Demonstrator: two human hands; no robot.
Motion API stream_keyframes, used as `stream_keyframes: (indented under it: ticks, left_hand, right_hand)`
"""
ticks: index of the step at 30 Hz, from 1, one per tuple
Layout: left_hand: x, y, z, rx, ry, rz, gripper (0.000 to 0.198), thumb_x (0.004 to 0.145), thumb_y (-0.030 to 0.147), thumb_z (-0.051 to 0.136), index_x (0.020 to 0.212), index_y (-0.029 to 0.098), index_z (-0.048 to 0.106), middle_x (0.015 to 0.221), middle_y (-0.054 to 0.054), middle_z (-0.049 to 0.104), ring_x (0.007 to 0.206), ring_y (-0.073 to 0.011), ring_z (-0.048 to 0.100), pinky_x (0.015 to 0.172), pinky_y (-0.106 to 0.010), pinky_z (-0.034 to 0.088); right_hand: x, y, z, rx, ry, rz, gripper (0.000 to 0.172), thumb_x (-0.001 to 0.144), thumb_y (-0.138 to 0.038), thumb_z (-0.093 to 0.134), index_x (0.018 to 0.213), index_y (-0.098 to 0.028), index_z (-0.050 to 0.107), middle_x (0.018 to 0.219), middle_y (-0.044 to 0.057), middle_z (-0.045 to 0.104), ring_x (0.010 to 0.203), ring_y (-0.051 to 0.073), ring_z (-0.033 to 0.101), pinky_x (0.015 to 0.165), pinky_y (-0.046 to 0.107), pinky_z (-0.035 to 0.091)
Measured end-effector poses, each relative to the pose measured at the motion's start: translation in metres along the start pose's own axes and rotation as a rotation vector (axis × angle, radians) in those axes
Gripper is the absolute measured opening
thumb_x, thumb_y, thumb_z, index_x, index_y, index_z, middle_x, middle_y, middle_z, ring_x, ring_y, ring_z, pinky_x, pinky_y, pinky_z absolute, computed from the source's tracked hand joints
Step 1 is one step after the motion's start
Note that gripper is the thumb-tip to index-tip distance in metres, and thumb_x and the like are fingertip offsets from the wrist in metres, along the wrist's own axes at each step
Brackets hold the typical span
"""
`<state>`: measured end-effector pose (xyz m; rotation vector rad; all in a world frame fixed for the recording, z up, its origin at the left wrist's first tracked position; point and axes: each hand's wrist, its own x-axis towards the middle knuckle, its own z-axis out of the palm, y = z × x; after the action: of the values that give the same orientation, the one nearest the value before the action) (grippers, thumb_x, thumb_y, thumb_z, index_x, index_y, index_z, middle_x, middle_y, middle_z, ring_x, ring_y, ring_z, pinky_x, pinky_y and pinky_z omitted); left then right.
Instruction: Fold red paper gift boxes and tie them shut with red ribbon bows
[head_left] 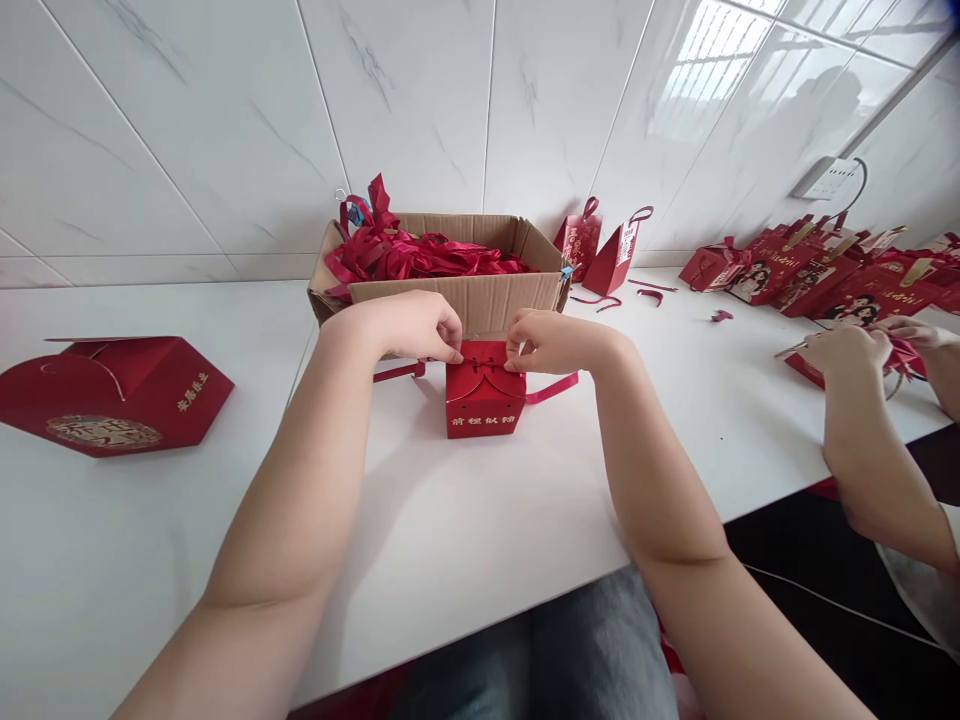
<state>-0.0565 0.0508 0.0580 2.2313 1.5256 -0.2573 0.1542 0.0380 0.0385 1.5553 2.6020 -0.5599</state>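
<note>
A small red gift box (484, 400) with gold characters stands upright on the white table (480, 530), just in front of a cardboard box. My left hand (416, 325) pinches the red ribbon at the left of the box's top flaps. My right hand (547, 342) pinches the ribbon at the right of the top. Both ribbon ends (551, 388) trail out sideways from the box onto the table.
The cardboard box (480, 295) holds a heap of red ribbons (420, 252). A flattened red box (112, 395) lies at the left. Two folded red boxes (600, 250) stand by the wall. Another person's hands (862, 350) work at the right beside piled red boxes (825, 270).
</note>
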Motion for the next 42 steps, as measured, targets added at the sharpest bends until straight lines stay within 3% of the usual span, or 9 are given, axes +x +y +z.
stream_keyframes:
  ticks: [5, 11, 17, 21, 24, 27, 33, 38, 42]
  left_hand:
    - [-0.006, 0.005, -0.001, 0.007, 0.003, 0.008, 0.041, 0.069, 0.060, 0.057, 0.091, 0.028, 0.070, 0.084, -0.004, 0.072, 0.076, -0.0222, 0.062, 0.063, -0.029, 0.040]
    - [-0.004, 0.008, 0.001, -0.001, 0.003, 0.027, 0.044, 0.069, 0.062, 0.056, 0.096, 0.029, 0.068, 0.091, -0.004, 0.072, 0.077, -0.0218, 0.063, 0.062, -0.029, 0.040]
    - [0.005, 0.005, 0.004, 0.026, -0.013, 0.001, 0.042, 0.064, 0.060, 0.063, 0.092, 0.028, 0.067, 0.098, -0.005, 0.071, 0.075, -0.0214, 0.061, 0.058, -0.029, 0.037]
    - [0.004, 0.007, 0.004, 0.040, -0.039, -0.029, 0.040, 0.064, 0.059, 0.063, 0.087, 0.028, 0.066, 0.093, -0.005, 0.071, 0.073, -0.0212, 0.060, 0.058, -0.030, 0.036]
    - [0.003, 0.007, 0.004, 0.037, -0.039, -0.036, 0.038, 0.063, 0.059, 0.064, 0.085, 0.027, 0.066, 0.092, -0.005, 0.071, 0.071, -0.0210, 0.059, 0.058, -0.030, 0.036]
    - [0.005, 0.005, 0.005, 0.029, -0.041, -0.037, 0.039, 0.063, 0.059, 0.064, 0.086, 0.028, 0.065, 0.093, -0.005, 0.071, 0.072, -0.0215, 0.059, 0.058, -0.030, 0.037]
    - [0.005, 0.006, 0.004, 0.048, -0.055, -0.033, 0.040, 0.063, 0.060, 0.063, 0.088, 0.028, 0.064, 0.093, -0.004, 0.070, 0.076, -0.0228, 0.060, 0.060, -0.031, 0.037]
    - [0.002, 0.009, 0.003, 0.067, -0.052, -0.050, 0.039, 0.065, 0.059, 0.062, 0.086, 0.026, 0.063, 0.095, -0.005, 0.069, 0.078, -0.0237, 0.059, 0.059, -0.031, 0.037]
    - [0.001, 0.010, 0.002, 0.078, -0.049, -0.064, 0.042, 0.065, 0.060, 0.062, 0.090, 0.025, 0.062, 0.102, -0.006, 0.068, 0.082, -0.0247, 0.061, 0.061, -0.030, 0.038]
  right_hand:
    - [-0.001, 0.000, -0.002, 0.052, 0.018, 0.012, 0.014, 0.083, -0.034, 0.059, 0.081, -0.020, 0.061, 0.095, 0.005, 0.066, 0.080, 0.017, 0.061, 0.061, 0.026, 0.041]
    - [-0.004, 0.006, -0.003, 0.226, -0.054, 0.114, 0.023, 0.085, -0.045, 0.056, 0.085, -0.022, 0.054, 0.093, 0.002, 0.069, 0.070, 0.015, 0.067, 0.060, 0.028, 0.046]
    - [-0.002, 0.013, -0.004, 0.236, -0.160, 0.070, 0.035, 0.078, -0.054, 0.064, 0.069, -0.019, 0.060, 0.083, 0.005, 0.072, 0.080, 0.019, 0.068, 0.066, 0.029, 0.049]
    - [0.006, 0.022, 0.001, 0.392, -0.282, 0.072, 0.038, 0.069, -0.056, 0.071, 0.073, -0.018, 0.067, 0.085, 0.006, 0.072, 0.086, 0.018, 0.067, 0.075, 0.028, 0.053]
    - [0.012, 0.030, 0.005, 0.515, -0.355, 0.015, 0.037, 0.067, -0.055, 0.072, 0.072, -0.018, 0.067, 0.089, 0.005, 0.071, 0.088, 0.016, 0.065, 0.079, 0.027, 0.052]
    - [0.013, 0.038, 0.006, 0.593, -0.336, -0.066, 0.035, 0.069, -0.051, 0.072, 0.073, -0.017, 0.067, 0.087, 0.005, 0.070, 0.086, 0.015, 0.064, 0.081, 0.027, 0.050]
    - [0.007, 0.050, 0.003, 0.676, -0.341, -0.314, 0.029, 0.078, -0.039, 0.069, 0.090, -0.013, 0.069, 0.079, 0.005, 0.070, 0.074, 0.012, 0.063, 0.077, 0.028, 0.049]
    - [0.008, 0.049, 0.005, 0.832, -0.424, -0.488, 0.046, 0.076, -0.036, 0.074, 0.114, -0.012, 0.062, 0.085, 0.006, 0.073, 0.072, 0.013, 0.066, 0.072, 0.027, 0.051]
    - [0.010, 0.043, 0.006, 0.884, -0.406, -0.493, 0.055, 0.080, -0.031, 0.071, 0.128, -0.013, 0.052, 0.088, 0.006, 0.074, 0.076, 0.013, 0.068, 0.076, 0.028, 0.052]
